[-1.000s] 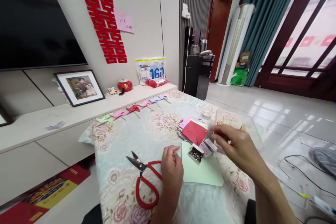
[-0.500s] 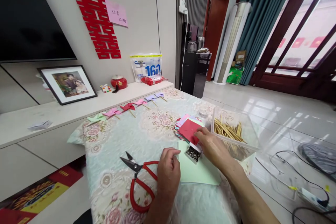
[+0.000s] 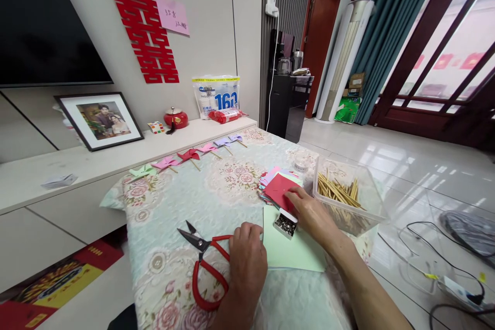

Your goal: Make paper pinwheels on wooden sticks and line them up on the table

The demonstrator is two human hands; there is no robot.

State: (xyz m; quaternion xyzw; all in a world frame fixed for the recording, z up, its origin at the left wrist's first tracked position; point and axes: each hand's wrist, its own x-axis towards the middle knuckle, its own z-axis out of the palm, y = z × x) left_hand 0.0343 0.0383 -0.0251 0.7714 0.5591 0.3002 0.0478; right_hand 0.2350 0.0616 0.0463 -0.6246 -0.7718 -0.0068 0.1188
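My right hand (image 3: 310,212) reaches to the top of a stack of coloured paper squares (image 3: 267,178), its fingers bent onto the right edge of a red paper square (image 3: 277,189); the thumb is hidden. My left hand (image 3: 248,255) lies on the table with curled fingers, nothing visible in it. Just left of it are red-handled scissors (image 3: 200,243), blades apart, one handle partly covered by the hand. Between my hands a small open box of shiny metal pieces (image 3: 285,225) sits on light green paper sheets (image 3: 292,259).
A clear plastic bin (image 3: 371,201) of thin wooden sticks (image 3: 339,191) stands at the right. A small round clear container (image 3: 300,161) is behind the stack. Several paper pinwheels (image 3: 188,155) line the far edge of the flowered tablecloth (image 3: 170,206). Cables (image 3: 436,237) lie on the floor.
My left hand has turned knuckles up, its fingers curling further down onto the table. My right hand stays at the red paper square, with its fingers slightly shifted. The view has tilted slightly.
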